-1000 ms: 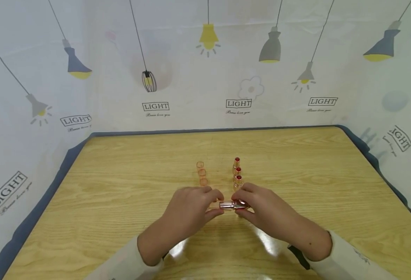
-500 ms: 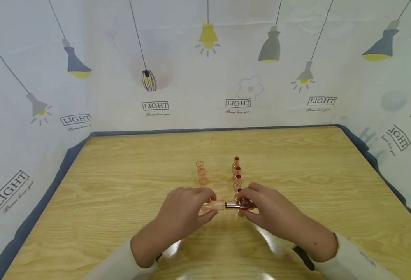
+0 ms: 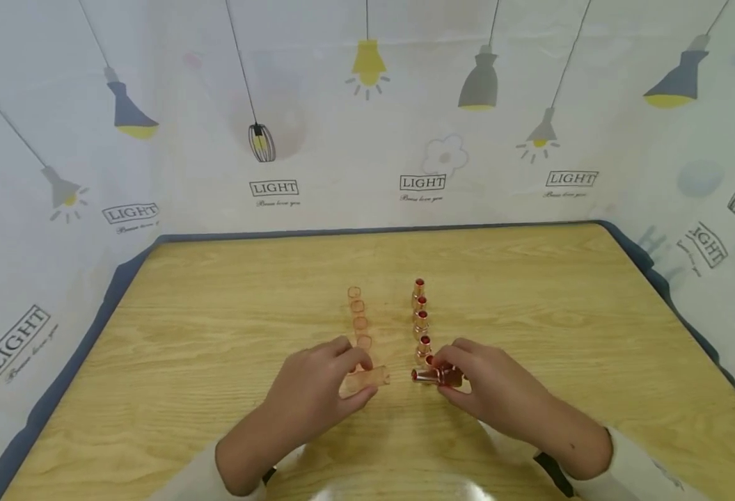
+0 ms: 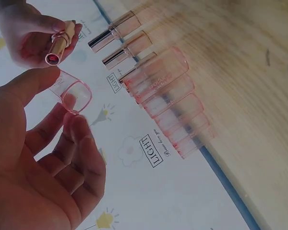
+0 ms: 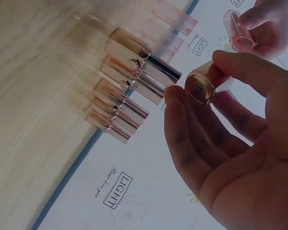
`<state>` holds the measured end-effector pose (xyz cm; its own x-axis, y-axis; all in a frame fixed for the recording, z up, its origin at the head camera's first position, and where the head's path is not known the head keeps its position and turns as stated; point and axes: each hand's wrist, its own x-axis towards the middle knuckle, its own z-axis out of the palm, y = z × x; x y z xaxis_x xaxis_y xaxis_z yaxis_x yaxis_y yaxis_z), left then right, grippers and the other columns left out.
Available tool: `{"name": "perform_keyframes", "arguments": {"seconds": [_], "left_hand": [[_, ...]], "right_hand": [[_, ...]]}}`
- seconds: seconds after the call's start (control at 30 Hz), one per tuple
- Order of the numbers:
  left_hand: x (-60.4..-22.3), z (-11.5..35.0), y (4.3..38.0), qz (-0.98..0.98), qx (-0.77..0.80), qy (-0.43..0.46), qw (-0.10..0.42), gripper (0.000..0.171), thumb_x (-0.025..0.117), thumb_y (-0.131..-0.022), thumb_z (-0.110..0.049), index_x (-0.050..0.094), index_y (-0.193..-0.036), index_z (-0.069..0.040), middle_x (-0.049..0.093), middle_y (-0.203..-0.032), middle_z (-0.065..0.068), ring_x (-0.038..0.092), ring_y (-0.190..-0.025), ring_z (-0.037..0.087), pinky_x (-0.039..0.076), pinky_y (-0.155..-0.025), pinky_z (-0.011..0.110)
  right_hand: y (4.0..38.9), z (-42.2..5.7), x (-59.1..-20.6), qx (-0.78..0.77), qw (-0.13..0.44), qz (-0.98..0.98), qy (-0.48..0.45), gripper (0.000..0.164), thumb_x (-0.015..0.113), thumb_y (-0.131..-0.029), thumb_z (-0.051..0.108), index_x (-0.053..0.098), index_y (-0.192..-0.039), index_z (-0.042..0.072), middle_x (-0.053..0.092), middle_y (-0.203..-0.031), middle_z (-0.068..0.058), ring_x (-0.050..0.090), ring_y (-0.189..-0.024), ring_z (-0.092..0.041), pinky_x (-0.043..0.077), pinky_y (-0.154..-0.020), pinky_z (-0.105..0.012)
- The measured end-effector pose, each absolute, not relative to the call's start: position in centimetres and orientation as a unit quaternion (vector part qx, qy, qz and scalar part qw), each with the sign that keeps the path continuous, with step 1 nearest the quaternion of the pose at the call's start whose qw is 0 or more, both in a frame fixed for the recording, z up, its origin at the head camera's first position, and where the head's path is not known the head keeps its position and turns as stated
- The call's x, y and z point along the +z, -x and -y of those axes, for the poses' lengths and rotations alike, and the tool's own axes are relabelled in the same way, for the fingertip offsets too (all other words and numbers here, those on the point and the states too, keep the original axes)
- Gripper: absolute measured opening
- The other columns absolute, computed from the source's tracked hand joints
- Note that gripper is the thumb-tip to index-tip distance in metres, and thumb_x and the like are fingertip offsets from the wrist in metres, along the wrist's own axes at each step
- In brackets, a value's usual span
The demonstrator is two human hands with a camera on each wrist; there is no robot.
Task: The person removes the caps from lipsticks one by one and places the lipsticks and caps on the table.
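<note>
In the head view my left hand point(image 3: 314, 383) pinches a clear pink lipstick cap point(image 3: 370, 377) between thumb and fingers. Its round open end shows in the left wrist view, where the cap point(image 4: 78, 97) lies sideways. My right hand point(image 3: 499, 379) grips an uncapped lipstick point(image 3: 426, 376) by its base, the metallic tube pointing left at the cap. A short gap separates the two. In the right wrist view the shiny bottom of the lipstick point(image 5: 200, 89) faces the camera. Just beyond the right fingers stands a row of uncapped lipsticks point(image 3: 422, 320) with red tips.
A row of upright clear pink caps point(image 3: 360, 323) stands beyond the left hand, roughly parallel to the lipsticks. Everything is on a wood-grain table point(image 3: 230, 299). A white cloth backdrop point(image 3: 336, 139) printed with lamps rises around its back and sides.
The hands have drawn apart, pulling the cap off the lipstick's tube end. The left hand moved left with the cap; the right moved slightly right with the lipstick. Both came a little nearer.
</note>
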<state>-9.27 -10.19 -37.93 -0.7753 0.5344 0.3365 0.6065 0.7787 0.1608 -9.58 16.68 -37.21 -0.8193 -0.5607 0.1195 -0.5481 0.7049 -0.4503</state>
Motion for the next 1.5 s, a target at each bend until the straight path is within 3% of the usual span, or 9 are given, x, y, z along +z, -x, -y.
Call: {"name": "perform_keyframes", "arguments": {"seconds": [0.3,0.63,1.0,1.23,1.5], "left_hand": [[-38.8,10.6,8.9,0.94,-0.145,0.293,0.093,0.025,0.081,-0.082,-0.043,0.07,-0.092,-0.024,0.061,-0.078,-0.01,0.052,-0.06,0.0,0.037,-0.05,0.016],[-40.0,10.7,9.2,0.947,-0.138,0.286,0.054,0.024,0.08,-0.084,-0.042,0.069,-0.093,-0.022,0.063,-0.078,-0.009,0.051,-0.057,0.0,0.036,-0.049,0.018],[-40.6,10.6,9.7,0.948,-0.139,0.285,0.023,0.022,0.08,-0.084,-0.04,0.07,-0.091,-0.022,0.07,-0.076,-0.013,0.055,-0.058,-0.001,0.038,-0.051,0.02],[-41.0,11.0,9.9,0.95,-0.138,0.28,0.0,0.021,0.078,-0.085,-0.04,0.073,-0.092,-0.021,0.074,-0.079,-0.013,0.064,-0.063,0.0,0.043,-0.053,0.021],[-40.9,11.2,10.4,0.947,-0.151,0.282,-0.02,0.023,0.08,-0.083,-0.039,0.075,-0.093,-0.02,0.075,-0.08,-0.014,0.068,-0.069,0.001,0.046,-0.056,0.023]], "right_hand": [[9.1,-17.0,-38.5,-0.226,-0.007,-0.923,0.31,0.025,0.084,-0.08,0.016,0.072,-0.102,0.02,0.059,-0.086,0.012,0.057,-0.076,-0.001,0.049,-0.063,-0.018],[9.2,-16.6,-39.8,-0.22,0.028,-0.931,0.291,0.023,0.085,-0.08,0.019,0.073,-0.1,0.022,0.058,-0.081,0.011,0.054,-0.071,-0.003,0.044,-0.058,-0.018],[9.5,-16.0,-40.3,-0.197,0.029,-0.935,0.295,0.021,0.085,-0.08,0.022,0.071,-0.096,0.024,0.054,-0.078,0.013,0.048,-0.067,0.0,0.04,-0.056,-0.019],[9.9,-15.6,-40.6,-0.186,0.041,-0.934,0.303,0.022,0.086,-0.078,0.018,0.07,-0.092,0.023,0.059,-0.079,0.011,0.054,-0.07,-0.002,0.044,-0.057,-0.021],[10.2,-15.3,-40.9,-0.204,0.063,-0.933,0.291,0.019,0.083,-0.081,0.015,0.071,-0.094,0.018,0.056,-0.075,0.011,0.046,-0.065,0.0,0.041,-0.056,-0.021]]}}
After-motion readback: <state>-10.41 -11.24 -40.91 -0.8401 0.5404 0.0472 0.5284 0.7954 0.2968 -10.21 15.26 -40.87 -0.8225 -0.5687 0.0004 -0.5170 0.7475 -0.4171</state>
